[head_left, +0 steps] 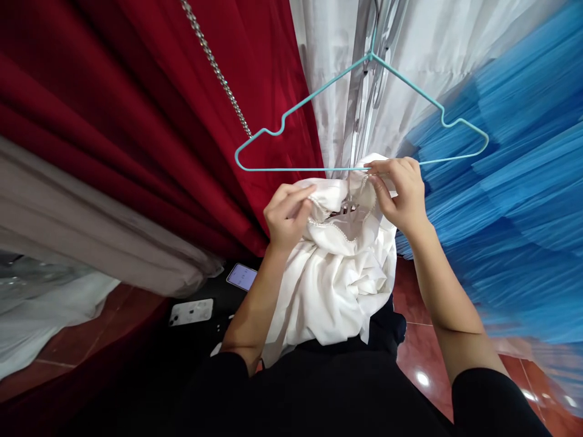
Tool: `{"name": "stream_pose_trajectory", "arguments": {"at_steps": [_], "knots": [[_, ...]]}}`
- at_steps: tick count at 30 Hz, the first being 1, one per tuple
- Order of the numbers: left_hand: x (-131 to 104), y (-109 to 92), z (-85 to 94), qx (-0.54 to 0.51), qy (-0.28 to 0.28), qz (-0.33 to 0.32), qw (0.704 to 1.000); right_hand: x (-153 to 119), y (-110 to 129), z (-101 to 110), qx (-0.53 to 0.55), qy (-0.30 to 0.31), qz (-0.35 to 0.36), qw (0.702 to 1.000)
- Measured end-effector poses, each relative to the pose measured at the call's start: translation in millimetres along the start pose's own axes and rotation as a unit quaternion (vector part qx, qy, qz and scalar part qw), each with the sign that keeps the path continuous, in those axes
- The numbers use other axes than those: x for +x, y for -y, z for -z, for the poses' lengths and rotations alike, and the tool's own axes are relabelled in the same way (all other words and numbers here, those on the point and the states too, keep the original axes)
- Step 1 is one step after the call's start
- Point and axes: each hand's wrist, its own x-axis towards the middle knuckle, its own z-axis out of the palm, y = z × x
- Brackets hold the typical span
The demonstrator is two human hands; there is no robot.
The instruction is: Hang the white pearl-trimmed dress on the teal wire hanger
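A white satin garment (334, 282) with a beaded neckline hangs in folds in front of my body. My left hand (288, 215) pinches its upper edge on the left, beside the beads. On the right, my right hand (398, 191) has the other side of the neckline between thumb and fingers, right at the bottom bar of the hanger. The light-blue hanger (328, 83) hangs just above the garment, its hook at the top. Whether the garment is attached to the hanger cannot be made out.
Red fabric (218, 121) hangs at the left, with a beaded strand (217, 70) before it. Blue ruffled fabric (510, 194) fills the right. Two phones, one lit (242, 277) and one pale (191, 312), lie on a black surface at the lower left.
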Motion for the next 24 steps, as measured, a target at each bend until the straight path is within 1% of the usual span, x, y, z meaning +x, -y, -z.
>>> {"name": "stream_pose_trajectory", "arguments": {"at_steps": [2, 3, 4, 5, 6, 7, 9, 10, 12, 13, 14, 16, 17, 18, 19, 20, 22, 23, 24], "knots": [[-3.2, 13.1, 9.9, -0.019, -0.024, 0.123, 0.992, 1.3, -0.1, 5.6, 0.005, 0.012, 0.000, 1.000], [-0.6, 21.3, 14.9, -0.023, -0.049, 0.165, 0.985, 1.6, -0.1, 8.3, 0.007, 0.015, 0.002, 1.000], [4.8, 29.9, 19.9, -0.018, -0.076, 0.184, 0.980, 1.7, 0.2, 10.8, 0.007, 0.019, 0.003, 1.000], [12.4, 38.5, 25.2, -0.002, -0.109, 0.177, 0.978, 1.6, 0.8, 13.0, 0.006, 0.021, 0.002, 1.000], [21.7, 46.4, 31.0, 0.026, -0.143, 0.149, 0.978, 1.4, 1.7, 15.1, 0.006, 0.025, 0.000, 1.000], [31.9, 53.2, 37.5, 0.059, -0.181, 0.109, 0.976, 1.3, 2.9, 16.8, 0.006, 0.029, -0.005, 1.000], [52.7, 62.4, 51.9, 0.118, -0.221, 0.035, 0.967, 1.4, 5.4, 19.3, 0.004, 0.039, -0.019, 0.999], [62.3, 64.6, 58.8, 0.132, -0.206, 0.023, 0.969, 1.6, 6.5, 20.2, 0.002, 0.043, -0.027, 0.999], [79.5, 64.6, 67.6, 0.135, -0.145, 0.025, 0.980, 2.1, 8.1, 21.3, -0.002, 0.047, -0.038, 0.998], [87.1, 62.6, 67.8, 0.132, -0.114, 0.031, 0.984, 2.3, 8.6, 21.6, -0.002, 0.047, -0.041, 0.998], [94.3, 59.3, 64.8, 0.132, -0.107, 0.030, 0.985, 2.4, 9.0, 21.7, -0.003, 0.048, -0.042, 0.998], [107.4, 49.0, 51.1, 0.139, -0.137, 0.013, 0.981, 2.2, 9.8, 21.1, -0.003, 0.044, -0.044, 0.998], [113.3, 42.1, 42.5, 0.145, -0.187, -0.006, 0.972, 1.9, 10.3, 20.5, -0.003, 0.041, -0.045, 0.998], [118.7, 34.3, 34.5, 0.144, -0.212, -0.018, 0.966, 1.5, 10.9, 19.6, -0.003, 0.038, -0.045, 0.998], [123.4, 26.0, 28.1, 0.137, -0.193, -0.017, 0.971, 0.9, 11.3, 18.5, -0.003, 0.035, -0.044, 0.998], [127.3, 17.8, 23.7, 0.126, -0.148, 0.009, 0.981, 0.3, 11.7, 17.2, -0.003, 0.031, -0.043, 0.999], [132.4, 3.2, 19.9, 0.076, -0.034, 0.050, 0.995, -1.1, 11.7, 14.2, 0.000, 0.024, -0.035, 0.999], [133.3, -2.8, 19.0, 0.047, 0.001, 0.055, 0.997, -1.8, 11.3, 12.6, 0.001, 0.020, -0.031, 0.999], [132.8, -8.0, 17.7, 0.017, 0.013, 0.039, 0.999, -2.5, 10.7, 11.0, 0.001, 0.016, -0.026, 1.000]]}}
